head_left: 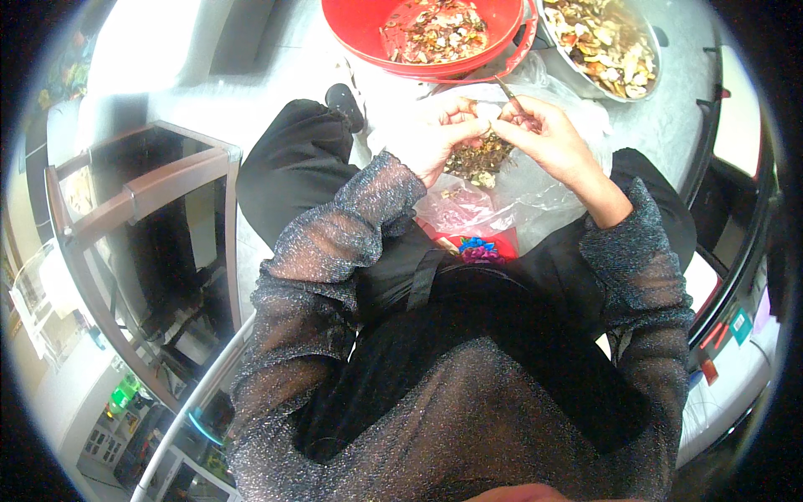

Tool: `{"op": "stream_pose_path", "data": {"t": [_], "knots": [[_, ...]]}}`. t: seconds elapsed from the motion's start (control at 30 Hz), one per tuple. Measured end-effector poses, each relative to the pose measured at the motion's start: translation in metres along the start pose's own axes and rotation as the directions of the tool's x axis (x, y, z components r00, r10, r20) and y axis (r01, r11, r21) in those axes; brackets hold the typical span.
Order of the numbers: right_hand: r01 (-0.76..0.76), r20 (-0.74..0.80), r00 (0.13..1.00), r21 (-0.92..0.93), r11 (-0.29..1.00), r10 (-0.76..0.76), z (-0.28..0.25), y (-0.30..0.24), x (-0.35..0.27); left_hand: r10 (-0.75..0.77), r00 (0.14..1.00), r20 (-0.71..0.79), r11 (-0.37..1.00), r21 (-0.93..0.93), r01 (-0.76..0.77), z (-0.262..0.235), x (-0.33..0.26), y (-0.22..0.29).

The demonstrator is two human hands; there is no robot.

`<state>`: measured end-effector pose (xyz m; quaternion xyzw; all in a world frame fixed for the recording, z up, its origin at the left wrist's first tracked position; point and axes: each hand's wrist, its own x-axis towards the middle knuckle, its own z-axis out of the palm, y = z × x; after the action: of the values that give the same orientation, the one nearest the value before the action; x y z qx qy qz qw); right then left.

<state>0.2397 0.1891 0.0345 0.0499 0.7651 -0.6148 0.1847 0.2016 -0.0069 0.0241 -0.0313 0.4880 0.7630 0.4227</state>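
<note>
Over an open clear plastic bag [535,188], my two hands meet in front of my lap. My left hand [447,134] pinches a small whitish piece [487,110], possibly a bit of mushroom, between thumb and fingers. Closed around a slim brown tool [508,94] is my right hand [548,138]; the tool's thin end points up and away, and its kind is unclear. The right thumb and fingertip touch the piece too. Below the hands, a heap of dark brown and yellowish scraps [481,159] lies in the bag.
Ahead stands a red basin [351,38] with brown and pale pieces in it. Right of it is a metal bowl [651,50] of yellowish, mushroom-like pieces in liquid. A brown-framed stand [180,171] is at my left. A dark-edged piece of furniture [698,151] borders the right.
</note>
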Motion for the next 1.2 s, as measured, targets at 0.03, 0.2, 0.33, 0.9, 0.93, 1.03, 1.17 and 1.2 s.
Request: {"op": "stream_pose_path", "data": {"t": [0.03,0.2,0.33,0.9,0.93,1.03,1.17,1.2], "knots": [[-0.005,0.016,1.0,-0.005,1.0,0.005,0.0,0.0,0.0,0.011,1.0,0.0,0.999,0.031,-0.011,0.001,0.0,0.0],[0.047,0.046,0.998,0.032,0.998,-0.048,-0.004,0.002,0.0,0.016,1.0,-0.017,0.998,0.065,-0.015,0.001,0.0,0.0],[0.122,0.025,0.992,-0.129,0.984,-0.12,-0.01,0.003,0.001,0.03,1.0,0.0,0.999,-0.01,-0.03,0.0,0.0,0.0],[0.044,0.037,0.998,0.031,0.999,-0.045,-0.014,-0.008,-0.002,0.024,0.999,0.039,0.954,0.298,-0.034,0.01,-0.004,0.01],[0.029,0.05,0.998,0.047,0.998,-0.031,-0.015,-0.008,-0.003,0.01,0.999,0.043,0.953,0.301,-0.023,0.012,-0.004,0.012],[-0.032,0.079,0.997,0.101,0.994,0.024,-0.017,-0.009,-0.002,0.004,0.998,0.062,0.946,0.322,-0.024,0.014,0.0,0.012],[0.006,0.004,1.0,0.063,0.998,-0.006,-0.028,-0.011,-0.003,0.118,0.989,0.091,0.897,0.418,-0.145,0.015,0.013,0.009],[0.006,-0.043,0.999,0.004,1.0,-0.006,-0.035,-0.012,-0.003,0.135,0.988,0.078,0.89,0.428,-0.156,0.015,0.015,0.009]]}}
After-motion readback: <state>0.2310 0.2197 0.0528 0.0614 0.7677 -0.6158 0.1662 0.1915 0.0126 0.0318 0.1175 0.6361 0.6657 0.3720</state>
